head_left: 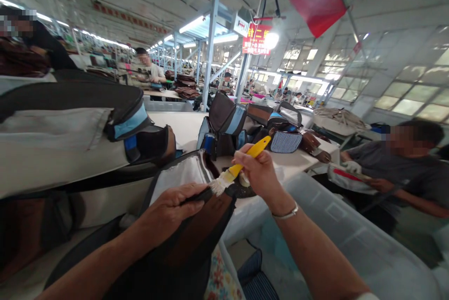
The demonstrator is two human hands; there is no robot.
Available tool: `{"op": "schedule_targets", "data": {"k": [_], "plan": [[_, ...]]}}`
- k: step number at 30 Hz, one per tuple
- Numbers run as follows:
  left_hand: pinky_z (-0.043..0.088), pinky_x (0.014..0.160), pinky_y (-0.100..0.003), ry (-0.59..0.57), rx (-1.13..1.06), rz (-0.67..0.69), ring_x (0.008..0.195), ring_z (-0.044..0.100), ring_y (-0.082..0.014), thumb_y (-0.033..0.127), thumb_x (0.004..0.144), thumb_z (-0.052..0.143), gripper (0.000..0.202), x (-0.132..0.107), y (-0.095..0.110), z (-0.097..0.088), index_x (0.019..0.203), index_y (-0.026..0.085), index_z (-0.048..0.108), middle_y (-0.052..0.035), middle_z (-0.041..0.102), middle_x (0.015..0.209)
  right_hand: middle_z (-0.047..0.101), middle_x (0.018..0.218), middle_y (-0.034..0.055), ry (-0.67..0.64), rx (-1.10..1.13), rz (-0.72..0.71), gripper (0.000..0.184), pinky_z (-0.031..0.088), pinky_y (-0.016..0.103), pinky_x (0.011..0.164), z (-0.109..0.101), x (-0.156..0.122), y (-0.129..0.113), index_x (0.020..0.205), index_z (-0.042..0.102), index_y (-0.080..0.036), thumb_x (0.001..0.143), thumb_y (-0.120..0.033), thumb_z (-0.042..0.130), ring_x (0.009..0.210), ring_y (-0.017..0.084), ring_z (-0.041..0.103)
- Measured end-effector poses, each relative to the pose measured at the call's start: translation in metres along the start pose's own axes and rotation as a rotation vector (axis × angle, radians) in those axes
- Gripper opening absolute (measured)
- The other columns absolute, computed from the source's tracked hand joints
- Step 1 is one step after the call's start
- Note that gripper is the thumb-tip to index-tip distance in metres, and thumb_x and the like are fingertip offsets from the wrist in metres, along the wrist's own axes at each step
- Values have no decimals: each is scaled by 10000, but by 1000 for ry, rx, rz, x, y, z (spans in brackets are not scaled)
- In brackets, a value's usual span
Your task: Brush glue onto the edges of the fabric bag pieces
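Note:
My right hand (258, 169) is closed round the yellow handle of a paintbrush (253, 149), whose bristles are thick with a white paste. The bristle tip touches or lies very close to the edge of a dark fabric piece (201, 232) with a brown panel. My left hand (171, 206) pinches that edge between thumb and fingers, just left of the bristles. A silvery-white lining (178, 174) shows behind the left hand. Partly hidden behind my right hand is a pale round thing (243, 179) that I cannot make out.
Stacked dark fabric pieces (70, 99) crowd the left. More dark and blue pieces (226, 115) lie on the white table (298, 164). A translucent plastic bin (336, 234) stands at right, with a striped piece (257, 274) low in front. A co-worker (414, 169) sits beyond the bin.

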State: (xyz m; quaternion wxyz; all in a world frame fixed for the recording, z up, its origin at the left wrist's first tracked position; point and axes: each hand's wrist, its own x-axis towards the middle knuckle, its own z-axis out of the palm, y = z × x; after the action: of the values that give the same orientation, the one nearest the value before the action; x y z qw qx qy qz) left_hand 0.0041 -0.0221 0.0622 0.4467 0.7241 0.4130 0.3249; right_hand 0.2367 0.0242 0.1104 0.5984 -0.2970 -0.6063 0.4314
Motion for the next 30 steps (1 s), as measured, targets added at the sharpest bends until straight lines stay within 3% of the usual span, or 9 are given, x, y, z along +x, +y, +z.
{"op": "schedule_targets", "data": {"k": [4, 8, 13, 18, 24, 26, 30], "plan": [[364, 1130, -326, 29, -3, 2, 1265, 548, -229, 382, 878, 608, 392, -3, -3, -7, 1251, 273, 663, 18, 644, 1325, 497, 611, -46, -139, -318, -100, 269, 329, 219, 497, -3, 0, -10, 700, 593, -183, 846, -373, 715, 546, 87, 418], [377, 1131, -344, 77, -7, 6, 1240, 570, -227, 414, 887, 593, 407, -4, -2, -11, 1269, 289, 649, 19, 652, 1314, 504, 657, -35, -49, -268, -230, 260, 343, 234, 495, -1, -8, -26, 734, 577, -197, 909, -377, 646, 538, 91, 414], [350, 1160, -407, 142, 36, -28, 1260, 558, -261, 433, 862, 613, 421, -5, -4, -13, 1245, 266, 670, -10, 648, 1321, 523, 697, -25, -244, -456, -278, 222, 354, 250, 523, -3, -17, -26, 733, 573, -198, 930, -290, 615, 580, 97, 461], [346, 1164, -398, 144, 70, -46, 1258, 565, -255, 451, 861, 608, 435, -5, -5, -15, 1257, 281, 660, -2, 657, 1309, 537, 716, -12, -138, -459, -361, 181, 390, 279, 555, -13, -27, -29, 779, 567, -222, 951, -277, 579, 626, 128, 500], [358, 1154, -386, 117, 117, -36, 1237, 578, -248, 433, 873, 596, 415, -5, 2, -13, 1245, 265, 668, -7, 662, 1298, 523, 674, -22, -235, -750, -451, 197, 408, 310, 625, -14, -27, -32, 762, 531, -228, 952, -272, 558, 614, 134, 490], [369, 1148, -373, 91, 127, -19, 1236, 580, -241, 428, 884, 583, 404, -5, 2, -12, 1250, 277, 664, 2, 661, 1301, 530, 681, -20, -235, -768, -498, 195, 411, 314, 653, -12, -23, -39, 762, 524, -228, 950, -266, 554, 631, 136, 496], [379, 1143, -383, 79, 161, -1, 1234, 583, -248, 427, 883, 579, 409, -3, -2, -9, 1260, 289, 657, 2, 656, 1309, 545, 669, -15, -386, -720, -526, 212, 404, 296, 620, 7, -12, -49, 741, 513, -221, 945, -268, 548, 609, 130, 506]]}}
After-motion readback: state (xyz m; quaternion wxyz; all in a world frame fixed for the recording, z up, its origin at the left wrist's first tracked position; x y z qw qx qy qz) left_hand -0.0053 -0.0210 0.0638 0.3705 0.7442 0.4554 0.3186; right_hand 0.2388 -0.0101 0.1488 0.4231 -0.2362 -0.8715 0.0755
